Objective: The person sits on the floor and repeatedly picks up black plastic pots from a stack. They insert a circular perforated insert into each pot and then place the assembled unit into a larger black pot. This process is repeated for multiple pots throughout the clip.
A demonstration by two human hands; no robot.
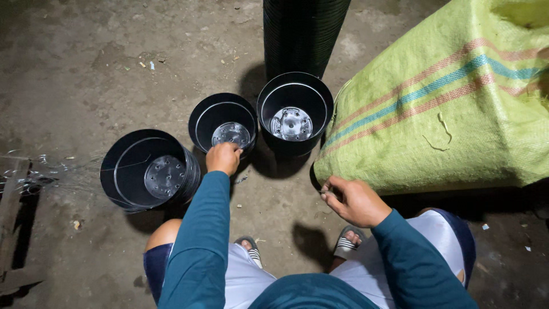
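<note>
Three black plastic plant pots sit on the concrete floor in front of me. My left hand (223,158) grips the near rim of the middle pot (220,117). The right pot (294,100) stands upright just beyond it. To the left, a stack of pots (143,171) lies tilted with its mouth facing me. My right hand (355,200) pinches the bottom edge of a large yellow-green woven sack (446,109) with pink and blue stripes. I am squatting, in teal sleeves, white shorts and sandals.
A tall column of nested black pots (303,31) rises behind the right pot. Weathered wooden boards (14,223) lie at the left edge with thin plastic wrap nearby. Small debris dots the concrete floor (86,68).
</note>
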